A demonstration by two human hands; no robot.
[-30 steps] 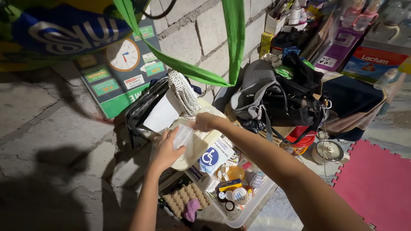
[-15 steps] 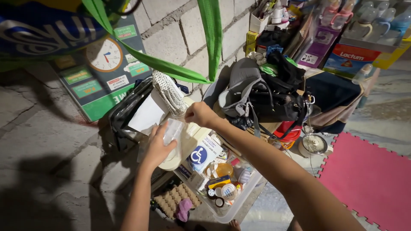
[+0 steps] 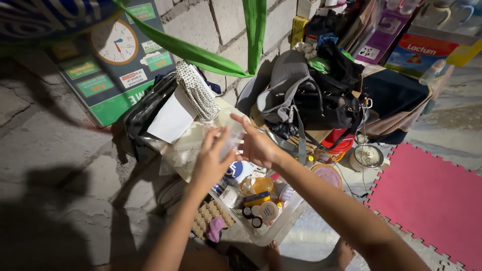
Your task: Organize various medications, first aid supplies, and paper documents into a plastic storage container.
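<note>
over the bin (image 3: 281, 228), both hands (image 3: 211, 160) have lifted the clear bag (image 3: 232, 136).

We see hard light from above casting our dark shadow on the concrete floor (image 3: 45, 165), hands (image 3: 236, 148) perhaps slightly motion-blurred.

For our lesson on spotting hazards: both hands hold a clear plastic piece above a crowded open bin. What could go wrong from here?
1. The left hand and right hand grip the clear plastic piece with spread fingers, so it might slip into the bin.
2. An elbow could perhaps knock the packed jars.
3. The green strap hangs close above and might snag.
</note>
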